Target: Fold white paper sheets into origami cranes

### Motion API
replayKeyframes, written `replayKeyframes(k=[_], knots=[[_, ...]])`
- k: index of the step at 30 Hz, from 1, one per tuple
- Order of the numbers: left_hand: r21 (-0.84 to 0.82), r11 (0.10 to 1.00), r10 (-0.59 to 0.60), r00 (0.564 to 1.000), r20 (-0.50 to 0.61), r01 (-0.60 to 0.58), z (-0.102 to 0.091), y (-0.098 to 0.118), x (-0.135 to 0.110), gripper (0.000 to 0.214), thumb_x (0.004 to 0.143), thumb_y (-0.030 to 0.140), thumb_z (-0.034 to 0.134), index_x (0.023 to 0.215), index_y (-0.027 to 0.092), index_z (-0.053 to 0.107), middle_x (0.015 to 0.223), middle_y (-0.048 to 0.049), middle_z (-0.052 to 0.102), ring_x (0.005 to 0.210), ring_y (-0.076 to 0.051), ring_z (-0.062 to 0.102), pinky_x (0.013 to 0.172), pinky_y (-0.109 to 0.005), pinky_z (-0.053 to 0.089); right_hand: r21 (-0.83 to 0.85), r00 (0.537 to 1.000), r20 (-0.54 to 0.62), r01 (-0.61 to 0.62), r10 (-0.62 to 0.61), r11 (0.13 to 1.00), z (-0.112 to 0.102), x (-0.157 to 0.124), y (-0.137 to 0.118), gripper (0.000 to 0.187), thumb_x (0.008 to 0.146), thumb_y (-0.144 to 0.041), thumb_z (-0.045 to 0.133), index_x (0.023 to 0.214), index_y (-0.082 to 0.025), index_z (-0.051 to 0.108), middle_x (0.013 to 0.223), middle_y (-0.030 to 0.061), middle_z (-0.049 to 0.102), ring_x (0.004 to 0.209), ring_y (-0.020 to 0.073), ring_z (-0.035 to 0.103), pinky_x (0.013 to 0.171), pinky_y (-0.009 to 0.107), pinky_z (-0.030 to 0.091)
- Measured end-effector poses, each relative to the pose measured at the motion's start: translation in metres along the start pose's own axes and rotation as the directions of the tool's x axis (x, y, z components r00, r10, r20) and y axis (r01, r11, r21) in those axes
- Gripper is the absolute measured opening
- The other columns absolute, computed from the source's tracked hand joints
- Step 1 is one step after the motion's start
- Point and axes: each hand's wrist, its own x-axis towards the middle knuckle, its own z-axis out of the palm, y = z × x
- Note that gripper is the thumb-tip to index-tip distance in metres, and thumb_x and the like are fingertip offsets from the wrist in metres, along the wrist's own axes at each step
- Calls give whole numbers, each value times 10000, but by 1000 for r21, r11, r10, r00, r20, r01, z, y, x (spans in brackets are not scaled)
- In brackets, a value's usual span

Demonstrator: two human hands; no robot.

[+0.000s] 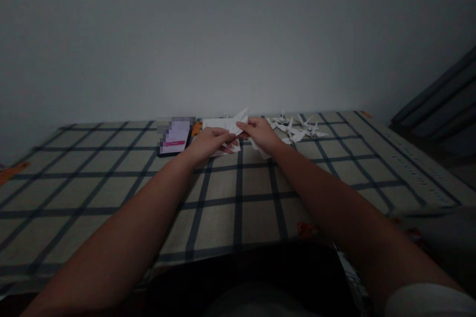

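A piece of folded white paper (pixel 240 120) with a pointed tip is held up between my two hands. My left hand (pixel 211 142) pinches its lower left side, fingers closed. From the right, my right hand (pixel 258 131) grips its other side with thumb and fingers together. Beneath the hands lie white paper sheets (pixel 215 123), partly covered by my left hand. More white paper (pixel 261 149) shows under my right wrist. Just right of my right hand sit several folded paper cranes (pixel 292 131) in a loose cluster.
A dark-edged smartphone (pixel 174 138) with a lit, partly blurred screen lies left of my left hand. The table wears a checked cloth (pixel 122 178) in beige and dark blue. Behind it rises a plain wall (pixel 238 34); a dark curtain (pixel 442 104) hangs at the right.
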Motion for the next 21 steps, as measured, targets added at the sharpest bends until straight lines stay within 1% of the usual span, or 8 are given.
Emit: replayKeyframes(k=[3, 5, 7, 11, 14, 16, 18, 21], knots=[[61, 998, 16, 999, 51, -19, -3, 0, 0, 292, 798, 422, 730, 761, 133, 755, 803, -91, 745, 652, -137, 656, 683, -274, 568, -15, 1000, -14, -17, 17, 1000, 0, 1, 0, 238, 825, -382, 725, 758, -161, 667, 717, 28, 686, 637, 123, 605, 639, 261, 489], [54, 998, 18, 997, 74, -22, -4, -1, 1, 290, 800, 424, 740, 757, 138, 749, 776, -81, 737, 635, -130, 648, 670, -264, 557, -14, 1000, -17, -7, 7, 1000, 0, 1, 1, 249, 820, -394, 726, 758, -160, 664, 709, 28, 682, 628, 123, 602, 631, 261, 483], [31, 999, 14, 997, 71, -16, -4, 0, 1, 272, 801, 404, 750, 748, 137, 742, 755, -72, 729, 614, -117, 633, 668, -257, 550, -12, 1000, -21, 15, -15, 1000, 0, 1, 2, 260, 819, -403, 720, 747, -161, 656, 694, 23, 670, 620, 121, 592, 618, 258, 471], [-91, 995, -38, 998, 50, 43, -2, 0, 0, 207, 790, 334, 766, 753, 133, 730, 776, -64, 725, 649, -111, 638, 709, -258, 555, 0, 999, -46, 18, -18, 1000, 0, 2, 3, 274, 818, -411, 706, 721, -165, 636, 684, 17, 654, 619, 116, 578, 604, 251, 455], [-191, 977, -79, 993, 91, 95, -2, 1, -2, 147, 750, 252, 779, 818, 126, 744, 853, -80, 739, 726, -136, 675, 723, -272, 568, 26, 999, -49, 0, 1, 1000, 0, 2, 2, 260, 810, -401, 708, 729, -163, 643, 688, 14, 652, 615, 111, 562, 608, 250, 455], [-222, 969, -85, 990, 110, 108, -2, 1, -3, 158, 725, 213, 778, 852, 122, 752, 899, -93, 748, 748, -149, 688, 721, -280, 574, 41, 999, -44, 0, 2, 999, 0, 1, 0, 251, 804, -396, 711, 740, -161, 650, 694, 12, 652, 614, 108, 555, 613, 250, 455], [-231, 967, -84, 990, 112, 108, -2, 1, -3, 177, 728, 223, 771, 873, 121, 759, 932, -105, 754, 774, -164, 698, 718, -285, 578, 46, 999, -37, 1, 1, 999, -1, 1, -1, 248, 798, -393, 716, 744, -160, 651, 697, 9, 652, 612, 106, 553, 613, 247, 452], [-186, 979, -67, 995, 76, 80, -2, 0, -1, 203, 767, 309, 766, 852, 125, 761, 906, -106, 754, 759, -163, 693, 695, -273, 569, 16, 1000, -21, 14, -14, 1000, -1, 0, -1, 274, 788, -414, 729, 721, -165, 635, 681, 2, 641, 608, 105, 550, 602, 243, 443]])
